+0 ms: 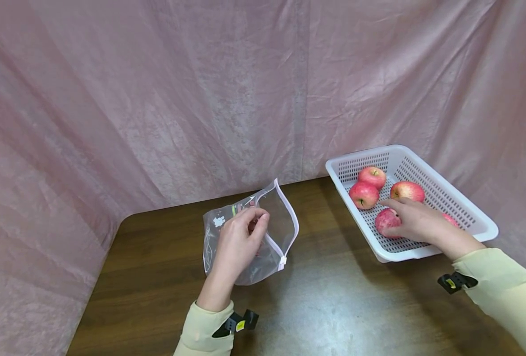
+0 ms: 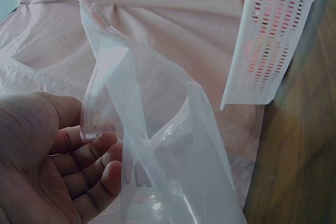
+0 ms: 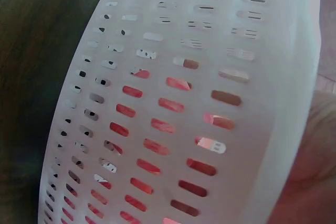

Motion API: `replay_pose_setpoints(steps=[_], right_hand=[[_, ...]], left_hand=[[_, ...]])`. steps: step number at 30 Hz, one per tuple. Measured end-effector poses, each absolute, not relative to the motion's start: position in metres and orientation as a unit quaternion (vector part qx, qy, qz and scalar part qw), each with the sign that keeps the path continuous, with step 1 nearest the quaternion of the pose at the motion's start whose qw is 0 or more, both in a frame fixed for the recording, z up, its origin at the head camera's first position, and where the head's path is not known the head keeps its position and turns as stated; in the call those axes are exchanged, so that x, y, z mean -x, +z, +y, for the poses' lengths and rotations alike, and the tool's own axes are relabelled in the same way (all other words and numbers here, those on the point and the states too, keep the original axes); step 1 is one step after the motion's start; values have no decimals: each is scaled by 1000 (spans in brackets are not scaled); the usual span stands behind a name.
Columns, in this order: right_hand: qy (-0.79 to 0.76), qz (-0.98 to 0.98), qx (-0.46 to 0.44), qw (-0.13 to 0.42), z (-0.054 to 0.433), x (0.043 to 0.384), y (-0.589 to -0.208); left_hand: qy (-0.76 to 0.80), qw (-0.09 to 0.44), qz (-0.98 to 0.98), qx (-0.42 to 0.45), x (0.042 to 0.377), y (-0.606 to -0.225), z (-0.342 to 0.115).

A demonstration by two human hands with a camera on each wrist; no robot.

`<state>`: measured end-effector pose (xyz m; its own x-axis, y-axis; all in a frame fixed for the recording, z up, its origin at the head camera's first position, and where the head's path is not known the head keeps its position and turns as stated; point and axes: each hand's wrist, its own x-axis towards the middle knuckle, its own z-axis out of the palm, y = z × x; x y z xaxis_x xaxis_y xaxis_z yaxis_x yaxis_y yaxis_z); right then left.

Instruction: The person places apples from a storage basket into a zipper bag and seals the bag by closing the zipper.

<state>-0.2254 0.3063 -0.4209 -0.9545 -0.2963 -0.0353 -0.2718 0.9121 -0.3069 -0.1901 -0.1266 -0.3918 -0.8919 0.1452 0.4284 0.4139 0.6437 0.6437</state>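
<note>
My left hand pinches the edge of a clear zip bag near its mouth. In the left wrist view, thumb and forefinger meet at the rim of the bag, the other fingers curled beside it. The bag's mouth gapes toward the right, and a white slider sits at the near end of its zip. My right hand reaches into a white plastic basket, thumb and fingers on either side of a red apple. Slots in the basket wall show red skin and parts of fingers.
More apples lie in the basket, one partly hidden by my right hand. The basket stands at the right on a dark wooden table. A pink curtain hangs behind the table and along its left side.
</note>
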Motion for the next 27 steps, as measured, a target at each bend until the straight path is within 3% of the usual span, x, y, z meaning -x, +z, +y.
replay_pose_setpoints(steps=[27], right_hand=[[-162,977,135,24,309,227,-430]], left_hand=[[-388,168,-894,151,191,-393,-126]])
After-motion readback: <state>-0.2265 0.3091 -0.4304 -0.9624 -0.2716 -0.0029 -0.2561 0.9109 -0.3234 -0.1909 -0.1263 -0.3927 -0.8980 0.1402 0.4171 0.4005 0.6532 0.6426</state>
